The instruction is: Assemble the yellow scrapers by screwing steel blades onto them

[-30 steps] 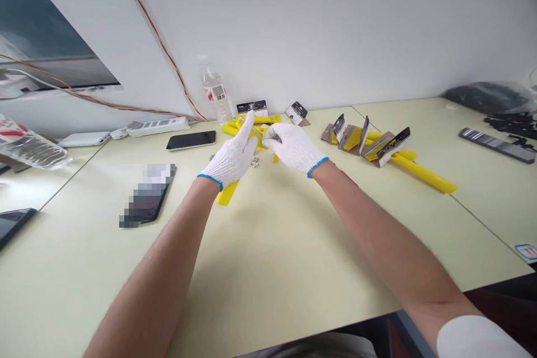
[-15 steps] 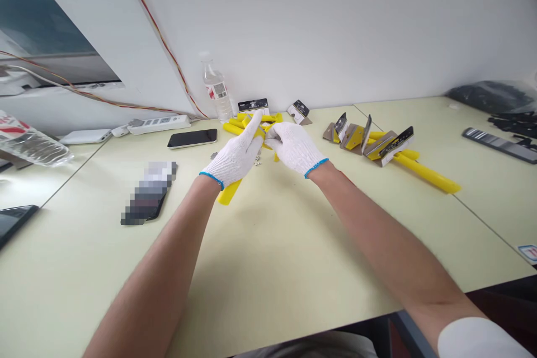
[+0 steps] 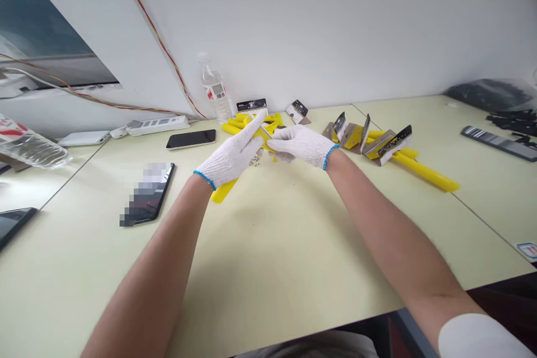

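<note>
A long worktop (image 3: 268, 268) of pale yellow-green panels stands against a white wall (image 3: 319, 28). Two bare forearms reach across it from the near edge and meet at the middle of the far side. Along the wall stand a power strip (image 3: 157, 126) and a water bottle (image 3: 215, 89). A phone (image 3: 191, 139) lies flat just in front of the strip, and a second phone (image 3: 146, 194), partly obscured, lies nearer the person.

To the right, several cards (image 3: 394, 142) lean against yellow handles, which prop them up on the worktop. A long yellow bar (image 3: 423, 173) lies at an angle beside them. Behind the hands is a heap of yellow pieces (image 3: 247, 123).

Centre of figure: the left hand (image 3: 230, 155) and right hand (image 3: 302, 144), both in white knit gloves with blue cuffs, face each other above the worktop. A yellow handle (image 3: 221, 192) is held between them, clear of the surface, and its lower end juts out beneath the left hand towards the person. The opposed hands appear to steady it from both sides. The left fingers (image 3: 254, 137) are pressed together along the handle, while the right fingers (image 3: 279, 146) close in on its upper part. Small metal screws (image 3: 254, 161) lie on the worktop just below the hands.
</note>
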